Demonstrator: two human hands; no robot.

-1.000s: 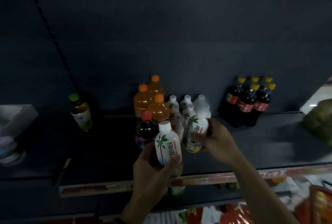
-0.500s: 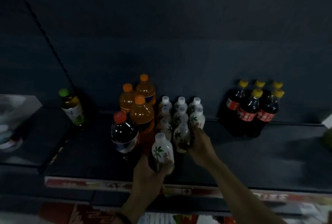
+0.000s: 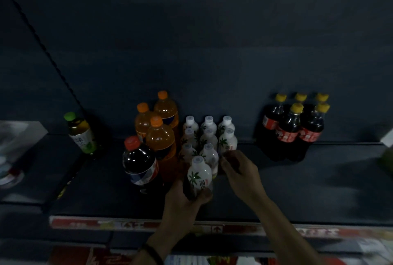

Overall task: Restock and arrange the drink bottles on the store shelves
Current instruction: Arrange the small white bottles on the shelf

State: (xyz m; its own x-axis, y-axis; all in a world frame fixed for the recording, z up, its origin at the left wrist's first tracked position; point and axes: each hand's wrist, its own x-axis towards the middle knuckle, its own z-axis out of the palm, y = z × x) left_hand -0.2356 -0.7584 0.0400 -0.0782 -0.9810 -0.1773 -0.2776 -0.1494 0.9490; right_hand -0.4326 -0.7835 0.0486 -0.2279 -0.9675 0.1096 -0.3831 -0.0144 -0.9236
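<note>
On the dark shelf (image 3: pixel 297 190) stands a block of small white bottles with palm-tree labels (image 3: pixel 209 128), in rows of three. My left hand (image 3: pixel 180 203) grips one more white palm-tree bottle (image 3: pixel 198 176) upright at the front of the block. My right hand (image 3: pixel 240 171) reaches in from the right. Its curled fingers lie against the right side of the front-row white bottle (image 3: pixel 210 155).
Left of the white block stand three orange soda bottles (image 3: pixel 160 137) and a large red-capped cola bottle (image 3: pixel 140 162). A green-capped tea bottle (image 3: pixel 81 135) stands alone further left. Several yellow-capped dark bottles (image 3: pixel 293 128) cluster at the right. A red price strip (image 3: pixel 127 224) runs along the shelf's front edge.
My right hand has set its white bottle down into the block's front row. My left hand has carried its bottle forward to the block. The view has tilted down.
</note>
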